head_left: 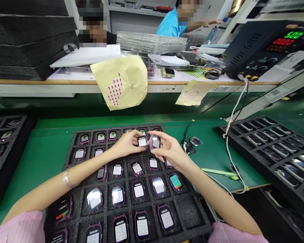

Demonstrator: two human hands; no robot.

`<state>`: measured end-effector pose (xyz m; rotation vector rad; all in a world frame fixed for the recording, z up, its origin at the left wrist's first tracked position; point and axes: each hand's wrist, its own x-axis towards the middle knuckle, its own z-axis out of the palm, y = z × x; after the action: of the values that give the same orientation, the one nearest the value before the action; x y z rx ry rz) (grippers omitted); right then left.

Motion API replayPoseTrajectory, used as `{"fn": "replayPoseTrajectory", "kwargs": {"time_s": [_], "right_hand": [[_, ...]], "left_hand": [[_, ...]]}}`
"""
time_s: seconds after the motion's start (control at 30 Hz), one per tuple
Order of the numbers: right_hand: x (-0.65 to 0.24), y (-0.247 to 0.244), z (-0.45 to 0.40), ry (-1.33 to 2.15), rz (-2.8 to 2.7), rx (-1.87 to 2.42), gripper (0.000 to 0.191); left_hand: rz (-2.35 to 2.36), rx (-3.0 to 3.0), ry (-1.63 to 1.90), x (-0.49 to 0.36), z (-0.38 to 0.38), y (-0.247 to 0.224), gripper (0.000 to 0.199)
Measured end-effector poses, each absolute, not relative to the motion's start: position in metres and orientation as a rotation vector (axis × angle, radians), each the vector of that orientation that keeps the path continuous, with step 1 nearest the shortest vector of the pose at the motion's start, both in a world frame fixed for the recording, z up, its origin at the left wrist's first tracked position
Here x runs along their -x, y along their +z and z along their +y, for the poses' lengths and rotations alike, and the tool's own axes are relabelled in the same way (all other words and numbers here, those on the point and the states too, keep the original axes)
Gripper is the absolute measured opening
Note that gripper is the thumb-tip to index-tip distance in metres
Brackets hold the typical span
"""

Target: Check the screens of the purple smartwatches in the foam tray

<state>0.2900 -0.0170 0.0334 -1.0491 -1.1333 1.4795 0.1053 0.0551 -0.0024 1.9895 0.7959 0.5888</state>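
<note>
My left hand (128,144) grips a smartwatch body (142,141) with a lit white screen, over the far part of a black foam tray (108,184). Right beside it, my right hand (168,148) pinches a purple smartwatch body (155,142) between thumb and fingers, its screen toward me. Below both hands, the tray's compartments hold several purple strapless watches, most showing white grid screens. One watch (175,182) near my right forearm has a teal and orange screen. At the tray's near right, one compartment (188,211) has no watch in it.
More foam trays with watches stand at left (7,158) and right (276,145). A power supply (266,50) sits on the shelf, its cables (234,114) hanging to the bench. A green pen-like tool (218,172) lies to the right. Yellow sticker sheets (128,81) hang ahead. Two people are beyond.
</note>
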Motion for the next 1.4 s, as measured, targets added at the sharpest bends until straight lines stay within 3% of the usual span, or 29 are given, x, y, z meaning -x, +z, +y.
{"fn": "replayPoseTrajectory", "kwargs": {"time_s": [0.17, 0.3, 0.47, 0.6, 0.97, 1.23, 1.4], "right_hand": [[-0.279, 0.039, -0.025, 1.451, -1.251, 1.061, 0.063], [-0.267, 0.046, -0.023, 1.413, -1.301, 1.024, 0.051], [-0.25, 0.055, -0.019, 1.275, -1.352, 1.021, 0.032], [-0.241, 0.054, -0.017, 1.236, -1.373, 1.07, 0.029], [-0.248, 0.055, -0.02, 1.302, -1.364, 1.009, 0.029], [-0.251, 0.052, -0.023, 1.313, -1.382, 1.019, 0.03], [-0.25, 0.051, -0.023, 1.345, -1.311, 1.027, 0.04]], "left_hand": [[0.707, -1.151, 0.697, -0.061, 0.038, 0.031, 0.044], [0.618, -0.971, 0.704, -0.042, 0.022, 0.044, 0.042], [0.701, -0.924, 0.788, -0.031, 0.013, 0.038, 0.052], [0.649, -0.903, 0.808, -0.027, 0.01, 0.039, 0.063], [0.591, -0.972, 0.924, -0.034, -0.001, 0.044, 0.035], [0.61, -1.057, 0.955, -0.033, -0.002, 0.044, 0.035], [0.492, -0.964, 0.915, -0.029, -0.005, 0.044, 0.04]]}}
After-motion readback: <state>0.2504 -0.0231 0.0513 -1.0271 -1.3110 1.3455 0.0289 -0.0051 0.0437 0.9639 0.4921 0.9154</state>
